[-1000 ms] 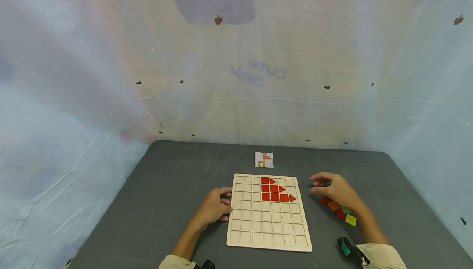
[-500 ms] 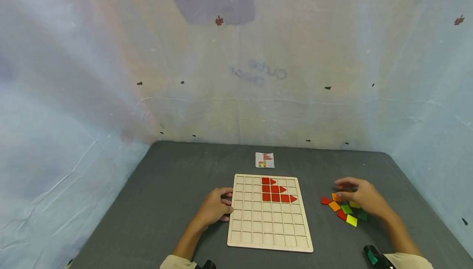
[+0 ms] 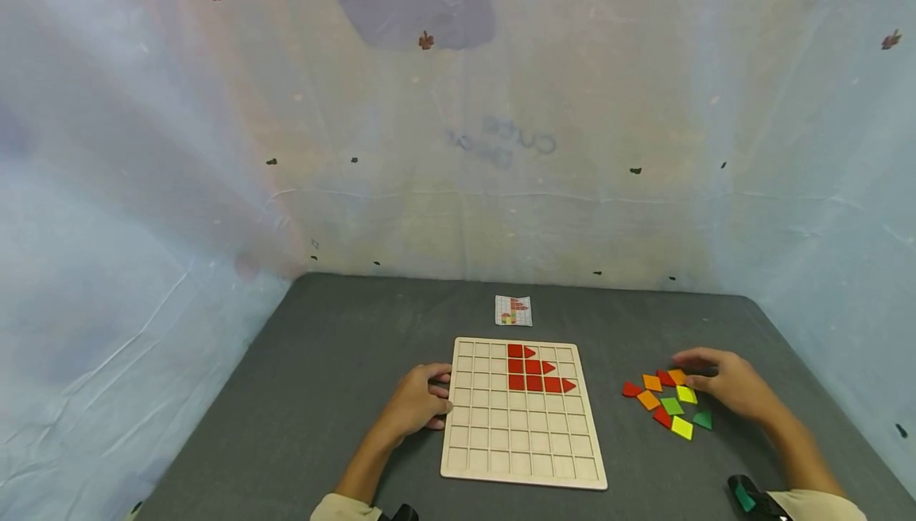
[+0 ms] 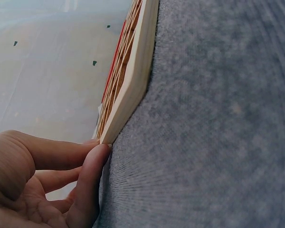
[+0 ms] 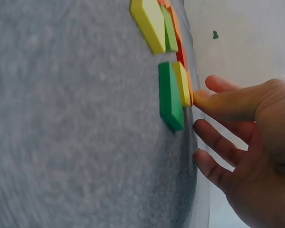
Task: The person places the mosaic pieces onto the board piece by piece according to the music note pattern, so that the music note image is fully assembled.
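Observation:
A wooden grid board point(image 3: 519, 440) lies flat, with rows of red tiles point(image 3: 533, 383) set in its upper cells. At its left edge, my left hand point(image 3: 415, 400) holds the rim; in the left wrist view the thumb and a finger meet at the board's edge point(image 4: 128, 102). To the right is a loose group of tiles. My right hand point(image 3: 730, 382) reaches over its far end, thumb touching an orange tile point(image 3: 676, 376). Its fingers stay spread and loosely bent in the right wrist view. Close by are a yellow tile point(image 3: 686, 394) and a dark green tile point(image 5: 170, 95).
Behind the board is a small printed pattern card point(image 3: 513, 311). Other loose tiles include a light green tile point(image 3: 672, 406), a yellow tile point(image 3: 682, 428) and a red tile point(image 3: 631, 389). A dark grey tabletop point(image 3: 358, 338) meets a pale hanging sheet point(image 3: 458, 211) at the back.
My right hand has moved right, from beside the board to the far end of the loose tiles, uncovering several of them. The left hand keeps its place at the board's edge.

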A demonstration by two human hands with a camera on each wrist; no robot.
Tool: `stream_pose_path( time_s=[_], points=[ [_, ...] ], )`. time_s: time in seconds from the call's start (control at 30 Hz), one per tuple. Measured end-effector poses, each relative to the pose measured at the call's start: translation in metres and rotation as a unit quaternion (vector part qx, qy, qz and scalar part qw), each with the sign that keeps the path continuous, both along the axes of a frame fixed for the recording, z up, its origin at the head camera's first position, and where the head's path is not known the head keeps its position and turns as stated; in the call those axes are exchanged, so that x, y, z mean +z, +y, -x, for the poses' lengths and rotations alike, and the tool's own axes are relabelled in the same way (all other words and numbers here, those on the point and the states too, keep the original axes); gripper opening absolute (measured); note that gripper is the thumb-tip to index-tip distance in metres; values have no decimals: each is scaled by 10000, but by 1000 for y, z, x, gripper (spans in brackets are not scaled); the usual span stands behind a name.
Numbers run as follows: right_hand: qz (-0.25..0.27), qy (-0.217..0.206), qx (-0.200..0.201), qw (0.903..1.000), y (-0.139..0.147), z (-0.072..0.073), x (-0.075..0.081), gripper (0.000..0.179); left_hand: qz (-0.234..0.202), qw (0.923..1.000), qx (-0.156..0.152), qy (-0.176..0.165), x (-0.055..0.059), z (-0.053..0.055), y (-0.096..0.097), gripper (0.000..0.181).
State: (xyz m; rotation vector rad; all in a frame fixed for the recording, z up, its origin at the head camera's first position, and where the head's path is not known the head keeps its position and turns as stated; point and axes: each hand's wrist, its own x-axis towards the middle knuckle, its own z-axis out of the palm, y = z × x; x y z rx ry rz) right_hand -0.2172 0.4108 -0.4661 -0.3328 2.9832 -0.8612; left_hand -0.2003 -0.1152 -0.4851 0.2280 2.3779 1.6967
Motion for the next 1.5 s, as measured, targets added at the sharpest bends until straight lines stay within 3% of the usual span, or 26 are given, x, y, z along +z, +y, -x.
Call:
stream_pose_path(
  time_s=[0.43,1.13,1.5],
  points=[
    [-90,-254,63,9996,3,1,3,36,-3,10000,21,36,-1,0,0,63],
    [-469,-324,-257,9980,8,1,1,31,37,10000,43,49,-1,2,2,63],
    [-388,-57,-253,9989,-21,-5,5,34,74,9999,78,2,-1,1,1,63]
  ],
)
